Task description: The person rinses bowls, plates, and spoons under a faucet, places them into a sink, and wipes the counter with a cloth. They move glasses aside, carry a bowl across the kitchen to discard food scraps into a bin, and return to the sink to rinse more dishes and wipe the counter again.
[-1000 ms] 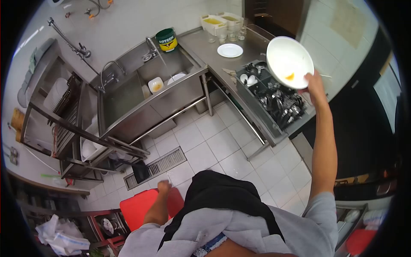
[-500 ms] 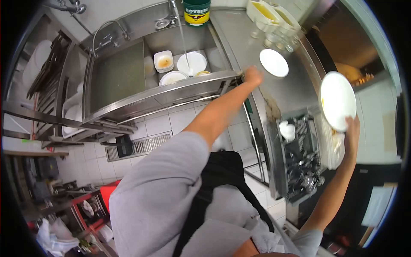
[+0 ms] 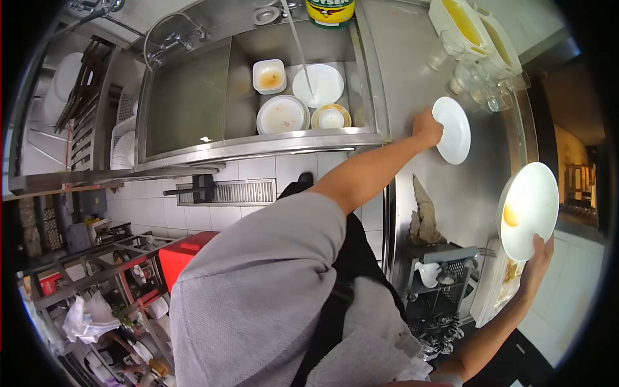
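Note:
My left hand (image 3: 428, 128) grips the left edge of a white plate (image 3: 453, 131) over the steel counter, its fingers closed at the rim. Out to the right, my right hand (image 3: 538, 263) holds a white oval bowl (image 3: 530, 209) by its lower rim. The bowl is tilted toward me, and a yellow-orange smear shows inside it. Below the bowl is a white plastic tub (image 3: 488, 284) with food scraps in it. Clear glasses (image 3: 475, 80) stand beyond the plate.
The sink (image 3: 242, 58) holds stacked plates (image 3: 282, 115), a square bowl (image 3: 269, 77) and a plate under running water. A crumpled cloth (image 3: 423, 213) lies on the counter near a cutlery rack (image 3: 445, 284). Yellow-stained containers (image 3: 461, 26) stand at the back right.
My left hand has reached right and taken hold of the white plate. The bowl in my right hand has tilted so its inside shows more. The view has shifted.

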Available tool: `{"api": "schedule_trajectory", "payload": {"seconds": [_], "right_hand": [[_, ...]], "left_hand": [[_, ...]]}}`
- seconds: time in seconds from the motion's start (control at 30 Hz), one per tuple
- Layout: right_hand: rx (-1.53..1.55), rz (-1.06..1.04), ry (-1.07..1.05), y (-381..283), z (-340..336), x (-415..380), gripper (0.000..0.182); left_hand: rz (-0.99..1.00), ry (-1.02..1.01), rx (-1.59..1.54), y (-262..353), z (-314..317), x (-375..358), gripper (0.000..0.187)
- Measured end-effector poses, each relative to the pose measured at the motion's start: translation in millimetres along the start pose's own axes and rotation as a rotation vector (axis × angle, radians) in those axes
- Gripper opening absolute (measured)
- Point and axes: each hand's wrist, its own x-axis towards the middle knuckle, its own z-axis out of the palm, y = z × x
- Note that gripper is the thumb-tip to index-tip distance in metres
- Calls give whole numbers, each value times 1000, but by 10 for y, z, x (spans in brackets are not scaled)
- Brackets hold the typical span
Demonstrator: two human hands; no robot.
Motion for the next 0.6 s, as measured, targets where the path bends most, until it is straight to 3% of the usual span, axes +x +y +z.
{"api": "schedule_trajectory", "payload": {"seconds": [0.1,0.17,0.3,0.37,0.43,0.47,0.5,0.53,0.6], "right_hand": [[-27,3,-13,-203,201,277,56],[-22,-5,-39,-394,390,431,56],[10,-7,-89,-858,1047,648,55],[-73,-29,-172,-1028,1471,790,55],[-114,-38,-247,-1188,2011,920,56],[-136,-30,-254,-979,2212,1113,57],[-259,-89,-281,-1224,2615,1067,55],[-172,-108,-452,-1307,2961,1120,55],[-140,-122,-511,-1218,3671,1204,52]], "left_hand": [[23,-2,-248,-103,-555,-54,39],[-41,-54,-272,-100,-1320,-56,40],[-85,33,-105,-717,-2721,200,48],[-41,258,51,-1524,-3165,473,51],[-112,246,-194,-1914,-3702,593,44],[-169,257,-86,-1999,-3931,646,41],[-226,267,21,-2077,-4111,694,39],[-279,252,24,-2350,-4208,783,40],[-385,225,32,-3112,-4242,969,42]]}}
